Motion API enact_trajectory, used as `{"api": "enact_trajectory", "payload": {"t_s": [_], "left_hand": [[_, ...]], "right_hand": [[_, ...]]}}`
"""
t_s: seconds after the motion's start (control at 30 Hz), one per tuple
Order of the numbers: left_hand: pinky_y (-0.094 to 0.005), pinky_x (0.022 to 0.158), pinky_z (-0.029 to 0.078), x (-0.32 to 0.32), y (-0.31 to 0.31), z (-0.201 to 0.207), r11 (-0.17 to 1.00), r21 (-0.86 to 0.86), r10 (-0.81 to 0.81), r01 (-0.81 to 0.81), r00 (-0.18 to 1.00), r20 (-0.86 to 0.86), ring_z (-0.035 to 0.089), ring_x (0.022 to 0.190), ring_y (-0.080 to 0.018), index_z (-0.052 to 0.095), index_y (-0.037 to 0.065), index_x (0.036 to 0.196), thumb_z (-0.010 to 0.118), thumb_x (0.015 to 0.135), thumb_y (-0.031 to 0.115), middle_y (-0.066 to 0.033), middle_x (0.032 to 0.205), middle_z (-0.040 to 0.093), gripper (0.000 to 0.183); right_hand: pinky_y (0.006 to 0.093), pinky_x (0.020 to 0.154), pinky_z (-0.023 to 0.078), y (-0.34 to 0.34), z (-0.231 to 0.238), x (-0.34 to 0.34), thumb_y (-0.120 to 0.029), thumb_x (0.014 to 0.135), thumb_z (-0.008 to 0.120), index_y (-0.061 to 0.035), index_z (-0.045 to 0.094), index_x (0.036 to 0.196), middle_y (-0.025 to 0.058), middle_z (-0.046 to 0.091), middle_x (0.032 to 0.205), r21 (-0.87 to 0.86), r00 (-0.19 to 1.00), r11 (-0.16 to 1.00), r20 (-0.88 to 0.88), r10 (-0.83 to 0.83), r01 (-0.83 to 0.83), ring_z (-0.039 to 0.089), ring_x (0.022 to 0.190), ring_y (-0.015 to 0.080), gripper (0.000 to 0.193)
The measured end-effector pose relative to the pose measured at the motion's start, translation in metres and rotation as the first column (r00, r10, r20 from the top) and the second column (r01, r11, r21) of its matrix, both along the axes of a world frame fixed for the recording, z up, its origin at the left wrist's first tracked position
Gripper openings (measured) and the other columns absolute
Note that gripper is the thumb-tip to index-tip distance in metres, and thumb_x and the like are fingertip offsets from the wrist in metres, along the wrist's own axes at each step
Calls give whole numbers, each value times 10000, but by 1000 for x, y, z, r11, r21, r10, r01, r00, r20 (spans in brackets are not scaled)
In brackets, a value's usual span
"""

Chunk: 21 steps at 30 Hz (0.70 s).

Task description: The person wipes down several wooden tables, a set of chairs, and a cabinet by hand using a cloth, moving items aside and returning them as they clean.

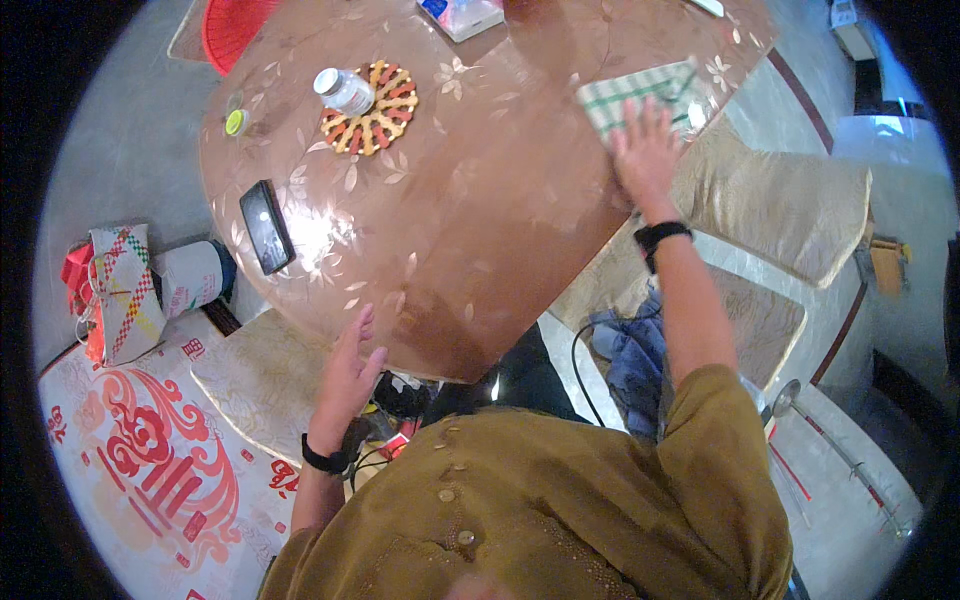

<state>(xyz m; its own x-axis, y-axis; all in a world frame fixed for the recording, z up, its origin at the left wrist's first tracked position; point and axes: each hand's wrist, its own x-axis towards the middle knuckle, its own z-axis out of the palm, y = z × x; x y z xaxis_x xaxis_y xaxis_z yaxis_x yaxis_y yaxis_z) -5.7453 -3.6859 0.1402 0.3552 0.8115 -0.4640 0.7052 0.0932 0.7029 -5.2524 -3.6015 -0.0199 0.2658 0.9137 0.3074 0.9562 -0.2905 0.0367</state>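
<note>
My right hand [647,150] lies flat with its fingers spread on a white and green striped cloth [640,92], which rests on the table [480,210] near its right edge. Over the table's near left edge, my left hand [350,365] holds nothing; its fingers are stretched out and the thumb stands apart. A dark smartphone [266,227] lies on the left part of the tabletop. Farther off, a white-capped jar [346,92] stands on a round woven trivet [388,125] in brown and tan.
A small container with a yellow-green lid [236,122] sits near the left edge, and a red basket [232,30] is at the far left. A box [462,16] lies at the far side. Cloth-covered chairs [775,205] stand along the right edge; bags [125,290] are at the left.
</note>
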Motion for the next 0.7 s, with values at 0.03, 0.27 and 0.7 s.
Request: {"api": "enact_trajectory", "payload": {"t_s": [0.03,0.27,0.7], "left_hand": [[-371,944,458,-4,-6,2,1000,9,-9,9,1000,8,556,1128,-271,370,59,1427,603,861,46,-152,1356,506,612],[-362,922,462,-59,-78,9,984,147,-118,101,987,110,588,1052,-261,411,53,1397,607,859,30,-160,1244,573,573],[-355,934,455,-111,-207,-7,957,-22,-284,290,948,141,591,1058,-261,447,47,1364,563,873,50,-167,1271,559,505]], "right_hand": [[590,1085,243,-16,4,-32,-409,912,511,-225,426,1426,106,295,1536,-8,999,999,-33,39,-39,287,1392,356,553],[540,1099,249,-153,44,-276,-336,844,595,-216,461,1384,104,298,1533,-31,831,892,-382,406,-450,309,1386,327,570],[339,762,449,-327,39,-381,-175,940,481,-33,591,1029,137,623,952,92,-4,873,-995,102,-480,558,872,295,201]]}}
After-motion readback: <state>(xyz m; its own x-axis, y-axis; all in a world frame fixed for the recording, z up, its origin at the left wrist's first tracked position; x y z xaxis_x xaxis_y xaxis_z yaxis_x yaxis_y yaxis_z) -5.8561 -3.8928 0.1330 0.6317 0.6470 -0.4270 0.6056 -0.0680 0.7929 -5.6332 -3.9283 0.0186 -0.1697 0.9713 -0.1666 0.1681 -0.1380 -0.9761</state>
